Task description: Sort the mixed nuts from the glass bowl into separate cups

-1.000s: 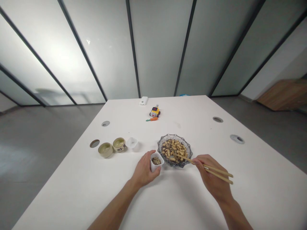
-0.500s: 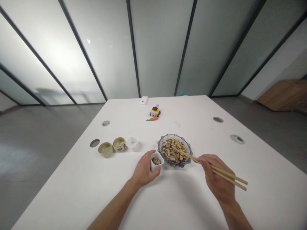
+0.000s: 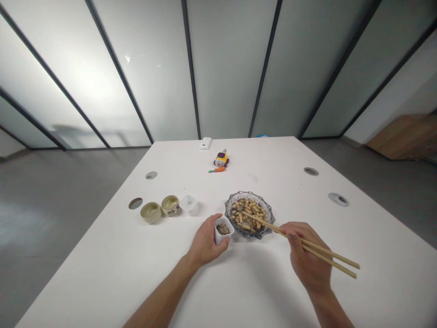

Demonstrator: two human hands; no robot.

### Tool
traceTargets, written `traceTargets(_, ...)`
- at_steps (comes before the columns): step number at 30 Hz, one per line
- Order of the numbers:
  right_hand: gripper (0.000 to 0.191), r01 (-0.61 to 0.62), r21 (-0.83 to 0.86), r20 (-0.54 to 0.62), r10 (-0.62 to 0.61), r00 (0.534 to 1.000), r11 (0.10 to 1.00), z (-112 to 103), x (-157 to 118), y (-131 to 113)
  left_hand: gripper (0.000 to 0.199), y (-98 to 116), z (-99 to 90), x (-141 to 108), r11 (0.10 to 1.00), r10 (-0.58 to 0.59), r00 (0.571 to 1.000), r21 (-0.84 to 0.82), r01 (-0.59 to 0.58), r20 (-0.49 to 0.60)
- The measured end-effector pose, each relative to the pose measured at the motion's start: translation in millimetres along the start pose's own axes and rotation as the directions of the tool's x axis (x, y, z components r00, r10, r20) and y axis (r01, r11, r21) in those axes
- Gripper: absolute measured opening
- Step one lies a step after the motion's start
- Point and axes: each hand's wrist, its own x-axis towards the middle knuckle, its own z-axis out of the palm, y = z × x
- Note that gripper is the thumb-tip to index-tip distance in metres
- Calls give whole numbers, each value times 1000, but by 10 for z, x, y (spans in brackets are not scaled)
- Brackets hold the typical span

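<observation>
Two wooden chopsticks (image 3: 269, 224) are held by the right hand (image 3: 310, 255), whose fingers are closed firmly around them. Their front ends reach over the rim into the glass bowl (image 3: 252, 235), among peanuts (image 3: 255, 209) and darker seeds; I cannot tell if the tips pinch something. With the left hand (image 3: 206, 243), I see the fingers open only as wide as the white cup (image 3: 217, 238), holding it from its left, with the thumb on the near side. Some seeds (image 3: 223, 229) lie inside this cup, which is just beside the bowl, at its left. Farther left, I find a second white cup (image 3: 190, 208) and two greenish bowls (image 3: 151, 213) in a row. Toward the far edge of the white table (image 3: 112, 273) are an orange-and-green item (image 3: 219, 170), a yellow toy vehicle (image 3: 222, 160) and a white device (image 3: 205, 144).
</observation>
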Motion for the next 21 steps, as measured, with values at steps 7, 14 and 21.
traceTargets(7, 29, 98, -72, 130, -88, 988, 993, 40, 29, 64, 65, -11, 2, -5, 1000, 1, 1000, -4, -1, -3)
traceTargets(14, 27, 103, -56, 171, -92, 981, 993, 62, 1, 61, 65, 10, -6, -1, 1000, 5, 1000, -9, -5, -3)
traceTargets(21, 22, 113, -52, 156, -104, 982, 992, 54, 4, 88, 65, -2, -4, -6, 1000, -2, 1000, -7, 2, -4)
